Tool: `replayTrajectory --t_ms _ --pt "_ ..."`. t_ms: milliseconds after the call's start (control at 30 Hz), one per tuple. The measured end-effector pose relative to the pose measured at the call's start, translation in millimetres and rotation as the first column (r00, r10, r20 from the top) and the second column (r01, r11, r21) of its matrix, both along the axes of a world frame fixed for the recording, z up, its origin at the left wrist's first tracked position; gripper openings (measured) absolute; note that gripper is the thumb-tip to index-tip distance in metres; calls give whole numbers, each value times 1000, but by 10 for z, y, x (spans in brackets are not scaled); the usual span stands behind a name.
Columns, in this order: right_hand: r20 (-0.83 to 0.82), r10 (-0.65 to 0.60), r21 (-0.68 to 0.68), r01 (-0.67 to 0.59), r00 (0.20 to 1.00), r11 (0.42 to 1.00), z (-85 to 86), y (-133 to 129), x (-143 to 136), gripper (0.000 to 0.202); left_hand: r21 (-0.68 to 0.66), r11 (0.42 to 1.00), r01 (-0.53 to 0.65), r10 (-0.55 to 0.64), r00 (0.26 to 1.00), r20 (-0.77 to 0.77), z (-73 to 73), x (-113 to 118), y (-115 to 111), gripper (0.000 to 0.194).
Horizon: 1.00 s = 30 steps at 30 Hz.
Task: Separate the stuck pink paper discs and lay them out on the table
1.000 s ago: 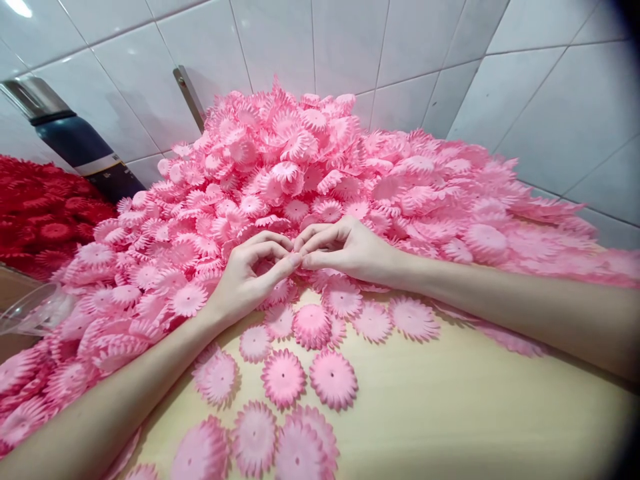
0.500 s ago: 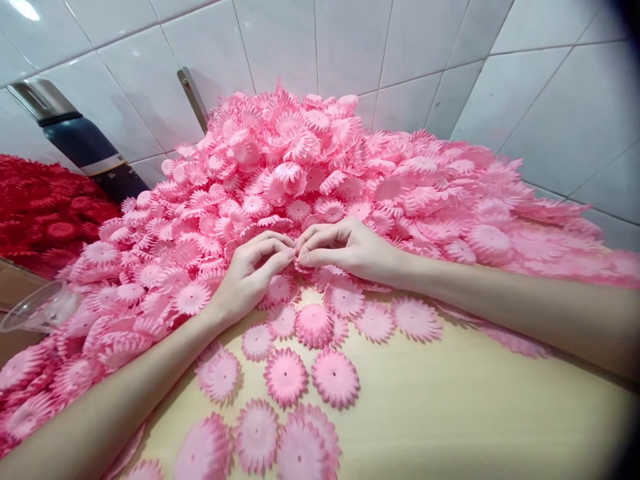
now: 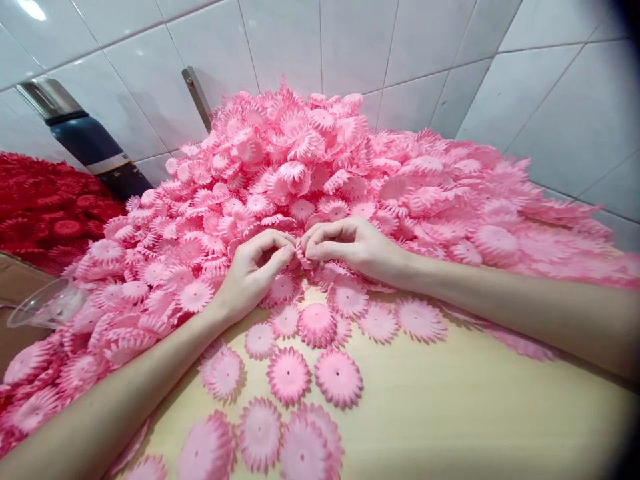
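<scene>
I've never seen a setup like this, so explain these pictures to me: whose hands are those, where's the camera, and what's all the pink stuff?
There is no machine here, just a person's two bare hands. The camera is worn on their head and looks forward and down, so you see roughly what they see. On the pale table lie loose pink discs with notched edges, and behind them rises a big heap of similar discs. To the left are a red heap and a dark blue bottle. The right hand pinches a small pink piece. The left hand has its fingertips right beside it; whether they grip it too, I cannot tell.
</scene>
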State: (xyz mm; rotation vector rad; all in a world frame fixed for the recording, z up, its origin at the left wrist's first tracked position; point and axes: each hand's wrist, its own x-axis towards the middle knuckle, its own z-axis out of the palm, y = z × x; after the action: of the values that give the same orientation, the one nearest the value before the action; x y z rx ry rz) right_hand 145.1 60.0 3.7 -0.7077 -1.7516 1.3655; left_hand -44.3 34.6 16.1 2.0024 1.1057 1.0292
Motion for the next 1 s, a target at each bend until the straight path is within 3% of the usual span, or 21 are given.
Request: replayTrajectory --t_ms 200,367,1000 --pt "31 -16 -24 17 999 1000 0 -15 -1 22 15 1000 16 -17 1000 25 8 -8 -12 13" --pt "0 13 -79 -13 1000 997 9 -7 -6 22 43 999 -23 22 1000 15 -9 -6 -3 16" --pt "6 46 -72 -45 999 996 10 -16 -6 17 32 998 -50 50 999 0 -16 14 -4 18"
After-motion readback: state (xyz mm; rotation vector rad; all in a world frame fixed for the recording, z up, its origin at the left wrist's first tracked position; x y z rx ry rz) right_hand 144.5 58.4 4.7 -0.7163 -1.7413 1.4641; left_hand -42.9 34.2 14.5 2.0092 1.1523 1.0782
